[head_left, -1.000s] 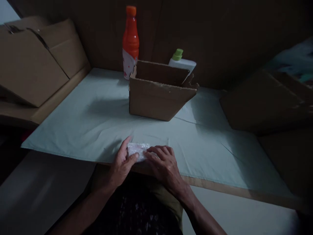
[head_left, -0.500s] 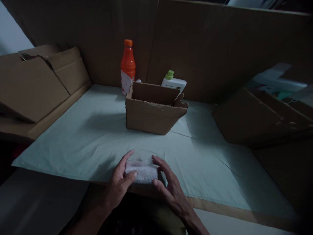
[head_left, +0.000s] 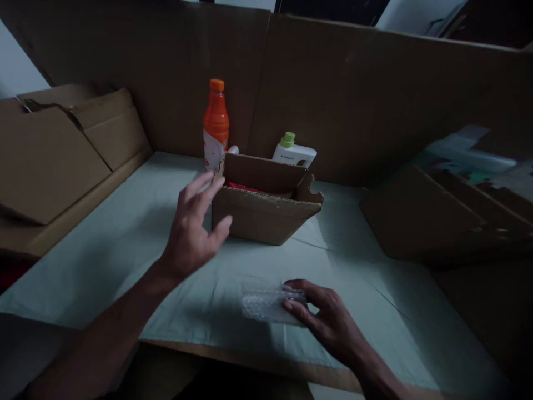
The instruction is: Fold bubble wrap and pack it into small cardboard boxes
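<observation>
Since ½ s ago: L hand (head_left: pixel 190 236) is off the bubble-wrapped pkg (head_left: pixel 266 304) & now up at the near L corner of the open cardboard box (head_left: pixel 260 222). It's empty, fingers spread & thumb apart; can't tell if fingertips touch the rim. R hand (head_left: pixel 327 316) now has the pkg alone, thumb & fingers pinching its R end; ½ s ago L gripped the other end. Pkg is in front of the box, nearer the person, over the pale green cloth (head_left: pixel 341 294). Red item (head_left: pixel 244 187) now shows inside the box, wasn't visible then. Orange-capped bottle (head_left: pixel 216 122) still behind box to L; white bottle w/ green cap (head_left: pixel 291 154) still right behind it.
</observation>
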Motion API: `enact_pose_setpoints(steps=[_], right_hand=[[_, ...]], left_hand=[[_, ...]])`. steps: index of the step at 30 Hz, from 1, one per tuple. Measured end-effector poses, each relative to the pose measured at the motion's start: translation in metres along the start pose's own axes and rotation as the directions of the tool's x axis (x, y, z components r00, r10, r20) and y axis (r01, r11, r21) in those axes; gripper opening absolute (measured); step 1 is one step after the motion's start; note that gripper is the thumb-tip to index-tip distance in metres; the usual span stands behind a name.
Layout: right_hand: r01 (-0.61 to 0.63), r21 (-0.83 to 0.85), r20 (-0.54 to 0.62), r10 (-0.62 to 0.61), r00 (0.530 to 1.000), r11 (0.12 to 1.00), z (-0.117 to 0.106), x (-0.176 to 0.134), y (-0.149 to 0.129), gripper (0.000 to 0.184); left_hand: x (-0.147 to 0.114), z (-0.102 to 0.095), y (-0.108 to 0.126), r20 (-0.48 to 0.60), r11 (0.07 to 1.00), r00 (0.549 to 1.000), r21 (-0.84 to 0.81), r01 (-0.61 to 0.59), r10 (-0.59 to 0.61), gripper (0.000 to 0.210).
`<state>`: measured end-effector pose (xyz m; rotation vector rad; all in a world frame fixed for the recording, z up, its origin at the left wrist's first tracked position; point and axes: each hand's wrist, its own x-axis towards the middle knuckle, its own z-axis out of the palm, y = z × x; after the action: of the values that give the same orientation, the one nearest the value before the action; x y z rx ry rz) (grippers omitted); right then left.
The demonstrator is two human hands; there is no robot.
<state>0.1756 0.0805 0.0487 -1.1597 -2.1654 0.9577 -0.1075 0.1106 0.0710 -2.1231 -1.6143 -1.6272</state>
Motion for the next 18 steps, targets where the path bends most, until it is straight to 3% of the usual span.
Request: enact_pose_setpoints(steps=[3,6,8,10,13,16,18], right_hand=[[0.085,-0.162,-0.151,-0.110,0.982,0.983,-0.044,0.016,-0.013,0.029],[0.041,-0.405,-0.419,-0.225,0.880,0.913,-0.085,0.039,-0.027,0.030],[0.018,-0.519,-0.478,-0.307,0.823,0.855,-0.103,0.064,-0.037,0.033],[0.091,-0.546,-0.380,-0.343,0.859,0.833,-0.110,0.096,-0.047,0.032],[0.247,-0.476,-0.072,-0.318,0.945,0.844,-0.099,0.148,-0.060,0.025],[0.377,-0.460,0.212,-0.313,0.926,0.804,-0.071,0.191,-0.070,0.018],[0.403,-0.455,0.279,-0.302,0.912,0.794,-0.048,0.212,-0.074,0.014]], left_hand=[[0.024,0.015,-0.019,0.022,0.992,0.995,0.078,-0.096,0.095,0.031],[0.006,0.028,-0.024,0.020,0.993,0.993,0.035,-0.114,0.113,0.012],[-0.013,0.032,-0.024,-0.023,0.996,0.996,-0.008,-0.088,0.088,0.014],[-0.026,0.034,-0.022,-0.061,0.998,0.997,-0.035,-0.060,0.058,0.016],[-0.031,0.037,-0.022,-0.095,0.998,0.994,-0.046,-0.052,0.047,0.016],[-0.031,0.040,-0.023,-0.108,0.997,0.993,-0.046,-0.059,0.054,0.017],[-0.031,0.041,-0.025,-0.108,0.996,0.992,-0.049,-0.068,0.062,0.018]])
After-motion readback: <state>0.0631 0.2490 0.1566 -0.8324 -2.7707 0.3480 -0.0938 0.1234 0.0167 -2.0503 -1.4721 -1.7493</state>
